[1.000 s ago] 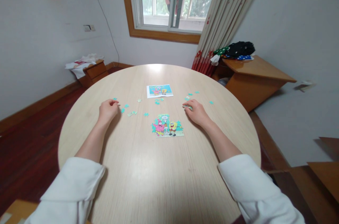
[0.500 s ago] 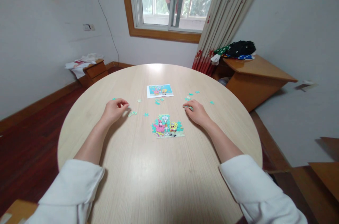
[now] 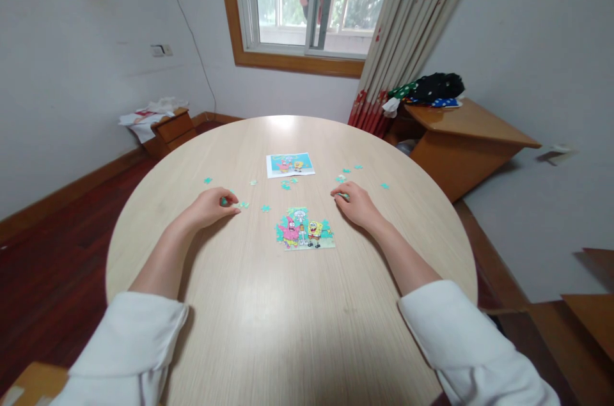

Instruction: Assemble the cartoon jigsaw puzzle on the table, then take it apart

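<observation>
My left hand [image 3: 210, 206] is low over the table, its thumb and curled forefinger apart around loose green puzzle pieces [image 3: 244, 205]. On the other side, my right hand [image 3: 355, 203] rests with bent fingers closed on a green puzzle piece, mostly hidden beneath them. Between the hands and slightly nearer to me lies the partly joined jigsaw puzzle [image 3: 303, 233], showing a pink figure, a pale figure and a yellow one. Its upper outline is uneven. A single teal piece [image 3: 265, 208] lies left of its top edge.
A printed picture card [image 3: 290, 165] lies beyond the puzzle. More loose pieces [image 3: 286, 185] are in front of it, with others [image 3: 345, 172] to the right and one [image 3: 208, 180] at the left. The round table [image 3: 268, 329] stands before a window; a wooden desk [image 3: 472, 121] is at right.
My left hand has moved down and slightly right, onto the loose pieces, and its thumb and forefinger have parted. The right hand has stayed in place.
</observation>
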Available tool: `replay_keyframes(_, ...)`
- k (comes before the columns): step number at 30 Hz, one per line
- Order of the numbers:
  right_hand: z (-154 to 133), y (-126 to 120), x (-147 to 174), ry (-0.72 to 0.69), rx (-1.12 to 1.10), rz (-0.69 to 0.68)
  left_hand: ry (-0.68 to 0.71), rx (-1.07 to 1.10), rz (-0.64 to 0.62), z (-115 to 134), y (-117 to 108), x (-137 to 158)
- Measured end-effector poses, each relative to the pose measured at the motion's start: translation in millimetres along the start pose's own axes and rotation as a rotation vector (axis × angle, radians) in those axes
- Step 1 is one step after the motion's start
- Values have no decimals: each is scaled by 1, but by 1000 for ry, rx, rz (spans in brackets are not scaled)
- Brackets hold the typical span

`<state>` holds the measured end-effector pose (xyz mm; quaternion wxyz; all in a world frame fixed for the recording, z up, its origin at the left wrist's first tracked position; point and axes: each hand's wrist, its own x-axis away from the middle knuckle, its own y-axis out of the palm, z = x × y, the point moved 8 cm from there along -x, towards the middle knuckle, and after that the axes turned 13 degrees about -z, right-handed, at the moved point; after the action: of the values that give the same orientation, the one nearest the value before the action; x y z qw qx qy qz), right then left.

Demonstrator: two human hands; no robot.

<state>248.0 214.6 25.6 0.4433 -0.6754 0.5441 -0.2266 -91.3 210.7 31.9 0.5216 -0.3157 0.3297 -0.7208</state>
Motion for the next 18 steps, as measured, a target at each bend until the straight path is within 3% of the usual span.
replay_keyframes(12, 0, 1, 0, -1, -16, -15, -16, -71, -115, 0, 9, -1)
replay_keyframes(18, -1, 2, 0, -6, -22, -19, -75, -110, -53, -3, 2, -1)
